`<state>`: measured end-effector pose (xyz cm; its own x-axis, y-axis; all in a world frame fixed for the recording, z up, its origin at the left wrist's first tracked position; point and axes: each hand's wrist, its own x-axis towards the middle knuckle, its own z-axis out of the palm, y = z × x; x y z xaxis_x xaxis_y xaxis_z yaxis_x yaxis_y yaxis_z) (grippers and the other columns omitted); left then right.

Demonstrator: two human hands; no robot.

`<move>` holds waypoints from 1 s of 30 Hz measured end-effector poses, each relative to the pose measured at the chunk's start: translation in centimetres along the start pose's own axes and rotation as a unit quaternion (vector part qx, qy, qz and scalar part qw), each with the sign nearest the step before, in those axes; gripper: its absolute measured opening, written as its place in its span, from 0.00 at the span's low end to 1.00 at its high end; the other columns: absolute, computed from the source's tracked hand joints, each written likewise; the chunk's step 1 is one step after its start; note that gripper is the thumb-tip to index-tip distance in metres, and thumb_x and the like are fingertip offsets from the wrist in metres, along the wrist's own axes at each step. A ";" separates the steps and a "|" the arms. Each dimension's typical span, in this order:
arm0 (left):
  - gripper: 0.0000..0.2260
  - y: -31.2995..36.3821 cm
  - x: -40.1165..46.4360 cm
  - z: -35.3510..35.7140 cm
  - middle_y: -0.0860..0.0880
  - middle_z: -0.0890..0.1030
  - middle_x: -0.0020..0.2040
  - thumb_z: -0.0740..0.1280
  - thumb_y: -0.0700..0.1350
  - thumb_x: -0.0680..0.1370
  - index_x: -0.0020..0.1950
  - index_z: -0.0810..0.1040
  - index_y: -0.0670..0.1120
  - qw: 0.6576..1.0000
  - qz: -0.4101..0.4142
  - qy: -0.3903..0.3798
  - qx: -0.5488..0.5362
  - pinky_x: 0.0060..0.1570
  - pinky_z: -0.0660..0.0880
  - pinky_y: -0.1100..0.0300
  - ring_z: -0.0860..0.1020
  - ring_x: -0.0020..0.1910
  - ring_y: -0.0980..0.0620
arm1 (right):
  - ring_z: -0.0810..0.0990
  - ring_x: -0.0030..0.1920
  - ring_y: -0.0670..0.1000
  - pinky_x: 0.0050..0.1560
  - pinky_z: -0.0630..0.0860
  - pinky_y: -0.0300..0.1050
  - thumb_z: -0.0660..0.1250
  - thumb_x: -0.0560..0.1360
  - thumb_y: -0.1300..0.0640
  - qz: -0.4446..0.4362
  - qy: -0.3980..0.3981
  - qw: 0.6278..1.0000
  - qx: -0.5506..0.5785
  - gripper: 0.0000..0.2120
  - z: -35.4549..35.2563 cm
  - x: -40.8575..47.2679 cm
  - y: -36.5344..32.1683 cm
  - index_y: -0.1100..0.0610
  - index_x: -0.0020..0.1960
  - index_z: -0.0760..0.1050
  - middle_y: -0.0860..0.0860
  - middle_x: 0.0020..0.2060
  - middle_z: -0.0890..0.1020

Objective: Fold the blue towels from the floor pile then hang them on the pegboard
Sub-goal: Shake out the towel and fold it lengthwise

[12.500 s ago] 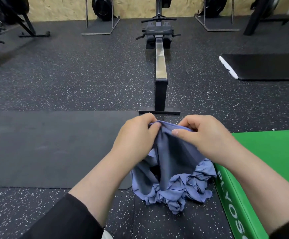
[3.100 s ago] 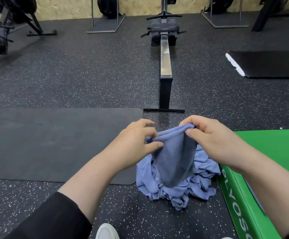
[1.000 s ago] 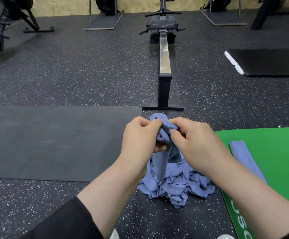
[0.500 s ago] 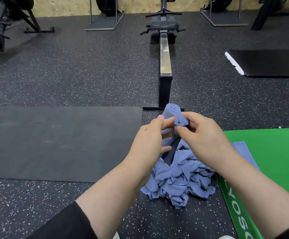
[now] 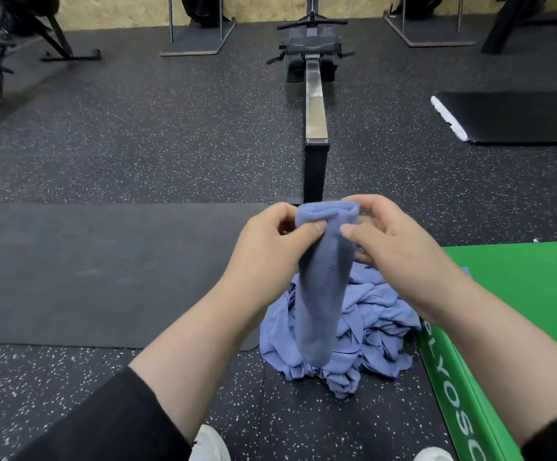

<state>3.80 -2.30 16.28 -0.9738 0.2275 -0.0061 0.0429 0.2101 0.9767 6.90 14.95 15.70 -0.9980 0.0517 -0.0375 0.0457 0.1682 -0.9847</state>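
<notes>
A: Pinching what?
B: The left hand point(image 5: 270, 241) and right hand point(image 5: 400, 241) are each pinching a top corner of a folded towel point(image 5: 323, 281), which is hanging above the pile point(image 5: 366, 331).
A: Room around the pile?
B: The green box point(image 5: 516, 294) is touching its right edge; the mat point(image 5: 104, 274) is lying left, bare floor point(image 5: 137, 144) stretching beyond.

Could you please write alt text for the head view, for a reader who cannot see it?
Both hands, the left hand and the right hand, pinch the top of a narrow folded blue cloth towel that hangs above a crumpled pile of blue towels on the speckled black rubber floor. A green padded box sits to the right.
</notes>
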 end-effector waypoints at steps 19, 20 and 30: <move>0.05 0.9 1.1 -1.2 0.46 0.85 0.49 0.69 0.42 0.80 0.55 0.83 0.45 0.983 0.019 0.090 -0.161 0.55 0.79 0.52 0.81 0.48 0.54 | 0.76 0.42 0.50 0.49 0.77 0.61 0.67 0.67 0.38 0.019 -0.069 0.988 -0.138 0.24 1.2 -0.5 0.5 0.56 0.51 0.77 0.58 0.44 0.82; 0.05 0.9 1.2 -1.3 0.45 0.85 0.49 0.69 0.42 0.80 0.55 0.82 0.43 0.979 0.012 0.102 -0.175 0.57 0.79 0.49 0.81 0.48 0.53 | 0.75 0.41 0.48 0.46 0.74 0.57 0.66 0.68 0.37 0.019 -0.070 0.987 -0.142 0.23 1.3 -0.5 0.5 0.55 0.50 0.77 0.56 0.41 0.80; 0.13 -0.1 1.4 -0.5 0.43 0.86 0.55 0.71 0.44 0.79 0.62 0.80 0.39 0.957 -0.127 0.027 -0.258 0.57 0.80 0.51 0.84 0.55 0.45 | 0.75 0.42 0.47 0.45 0.71 0.50 0.61 0.83 0.46 0.019 -0.056 0.986 -0.156 0.13 1.3 -0.5 1.7 0.54 0.51 0.77 0.57 0.47 0.83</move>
<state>2.31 -2.47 16.25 -0.9492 0.1782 -0.2593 -0.2984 -0.2491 0.9213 7.44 13.88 13.79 -0.9931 -0.0432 -0.1092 0.0769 0.4638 -0.8826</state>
